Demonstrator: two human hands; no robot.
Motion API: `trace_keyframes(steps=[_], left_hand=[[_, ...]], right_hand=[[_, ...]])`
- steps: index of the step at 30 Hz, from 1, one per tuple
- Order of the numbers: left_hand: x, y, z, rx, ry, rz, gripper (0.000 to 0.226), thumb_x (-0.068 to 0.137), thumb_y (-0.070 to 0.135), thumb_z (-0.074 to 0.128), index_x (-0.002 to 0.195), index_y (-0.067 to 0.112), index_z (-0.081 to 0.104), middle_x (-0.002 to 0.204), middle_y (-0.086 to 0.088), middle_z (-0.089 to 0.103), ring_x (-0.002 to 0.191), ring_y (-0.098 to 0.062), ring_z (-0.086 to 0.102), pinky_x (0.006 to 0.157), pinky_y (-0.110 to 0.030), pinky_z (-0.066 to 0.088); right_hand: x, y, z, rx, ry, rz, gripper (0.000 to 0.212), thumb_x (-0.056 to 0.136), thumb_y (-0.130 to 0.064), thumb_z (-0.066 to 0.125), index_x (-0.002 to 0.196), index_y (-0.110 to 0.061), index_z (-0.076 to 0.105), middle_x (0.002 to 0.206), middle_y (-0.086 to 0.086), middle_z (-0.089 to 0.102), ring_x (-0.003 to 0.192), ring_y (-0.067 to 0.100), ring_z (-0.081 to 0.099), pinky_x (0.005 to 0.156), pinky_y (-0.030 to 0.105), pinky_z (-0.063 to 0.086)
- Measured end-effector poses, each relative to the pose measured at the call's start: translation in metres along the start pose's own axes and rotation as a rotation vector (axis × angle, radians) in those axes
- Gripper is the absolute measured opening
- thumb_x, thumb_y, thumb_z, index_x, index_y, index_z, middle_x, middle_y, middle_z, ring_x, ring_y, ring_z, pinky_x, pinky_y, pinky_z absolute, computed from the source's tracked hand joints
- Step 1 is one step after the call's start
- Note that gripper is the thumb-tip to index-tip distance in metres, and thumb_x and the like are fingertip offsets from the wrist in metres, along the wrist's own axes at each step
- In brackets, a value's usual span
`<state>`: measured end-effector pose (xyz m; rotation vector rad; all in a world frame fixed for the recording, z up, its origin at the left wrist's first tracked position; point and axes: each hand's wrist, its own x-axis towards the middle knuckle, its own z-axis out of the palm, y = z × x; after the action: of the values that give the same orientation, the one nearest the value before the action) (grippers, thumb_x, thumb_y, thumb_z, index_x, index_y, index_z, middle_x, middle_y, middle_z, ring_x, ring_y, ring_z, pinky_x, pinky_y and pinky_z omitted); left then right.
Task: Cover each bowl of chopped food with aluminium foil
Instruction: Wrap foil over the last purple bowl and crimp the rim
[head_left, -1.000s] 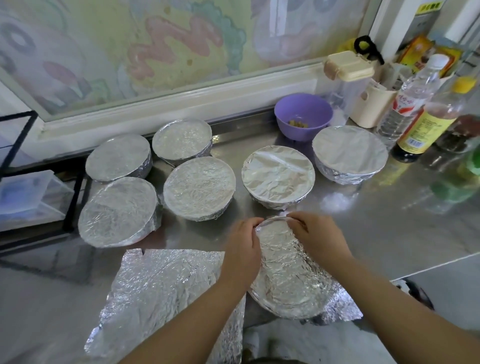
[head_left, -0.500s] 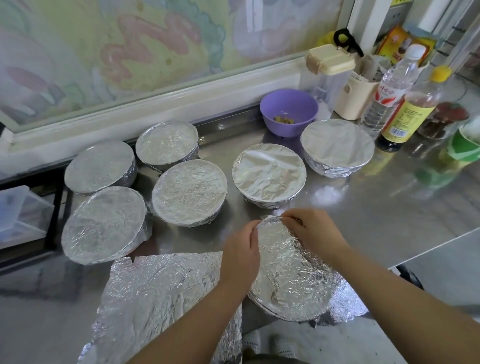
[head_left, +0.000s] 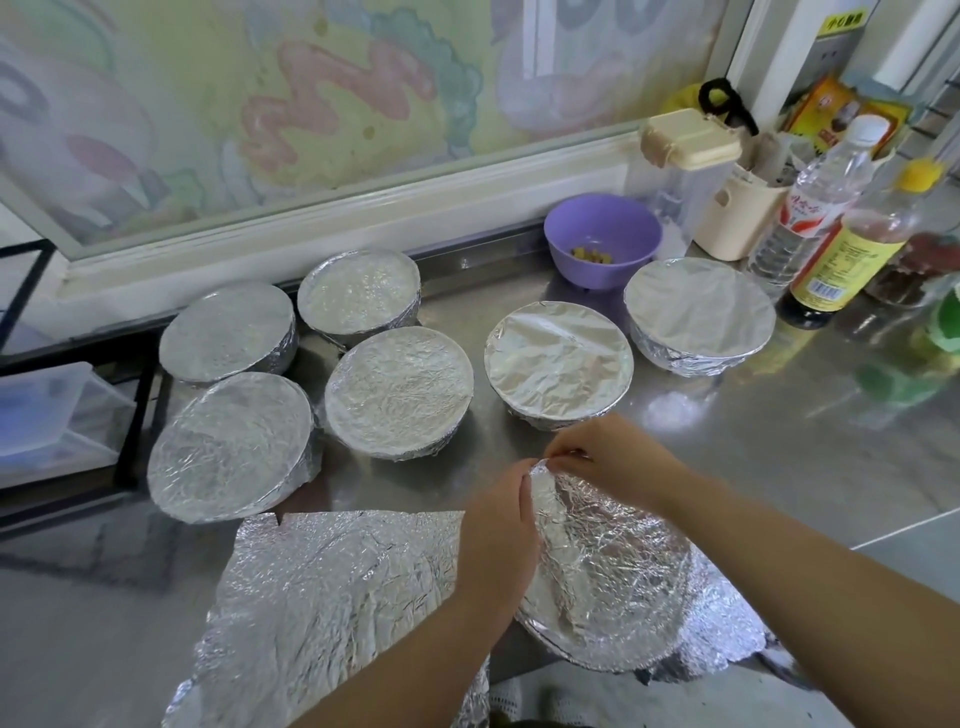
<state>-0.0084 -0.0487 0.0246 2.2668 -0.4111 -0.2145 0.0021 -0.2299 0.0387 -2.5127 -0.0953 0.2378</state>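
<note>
Bowl: the near bowl (head_left: 602, 582) stands at the counter's front edge, foil (head_left: 613, 561) over it.
Hands: left hand (head_left: 498, 540) and right hand (head_left: 613, 457) pinch the far foil edge, fingers closed.
Advice: press the foil down around the rim, smoothly, without tearing.
Remaining: purple bowl (head_left: 602, 239) is uncovered.

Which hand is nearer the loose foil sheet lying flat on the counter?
Left. The left hand sits at the loose foil sheet's right edge; the right hand is farther right, pinching foil at the front bowl's far rim.

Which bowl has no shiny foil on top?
The purple bowl at the back by the bottles: it is open, with yellow bits inside. All the other bowls wear foil.
</note>
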Motion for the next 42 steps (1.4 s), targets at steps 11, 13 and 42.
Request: trace_keyframes(steps=[11, 13, 42], left_hand=[[-0.004, 0.004, 0.001, -0.120, 0.103, -0.110, 0.034, 0.108, 0.020, 0.036, 0.130, 0.023, 0.061, 0.109, 0.010, 0.066, 0.097, 0.000, 0.058, 0.079, -0.002, 0.038], [-0.007, 0.006, -0.001, -0.219, 0.133, -0.194, 0.028, 0.107, 0.018, 0.038, 0.125, 0.027, 0.058, 0.111, 0.010, 0.064, 0.095, 0.006, 0.057, 0.080, -0.006, 0.043], [-0.014, 0.011, 0.012, -0.300, 0.136, -0.218, 0.027, 0.104, 0.017, 0.044, 0.126, 0.028, 0.056, 0.115, 0.018, 0.059, 0.107, 0.006, 0.054, 0.095, -0.020, 0.046]], right_hand=[[-0.009, -0.006, 0.001, -0.012, 0.162, 0.084, 0.026, 0.095, -0.040, 0.067, 0.120, -0.037, 0.072, 0.109, -0.016, 0.074, 0.100, 0.008, 0.066, 0.086, 0.036, 0.054], [-0.019, -0.008, 0.005, -0.060, 0.259, 0.160, 0.033, 0.099, -0.038, 0.062, 0.132, -0.035, 0.065, 0.123, -0.011, 0.070, 0.112, 0.014, 0.064, 0.091, 0.038, 0.054], [-0.031, 0.009, -0.001, 0.030, 0.432, 0.250, 0.023, 0.097, -0.030, 0.066, 0.118, -0.027, 0.075, 0.114, -0.005, 0.074, 0.103, 0.019, 0.067, 0.081, 0.032, 0.052]])
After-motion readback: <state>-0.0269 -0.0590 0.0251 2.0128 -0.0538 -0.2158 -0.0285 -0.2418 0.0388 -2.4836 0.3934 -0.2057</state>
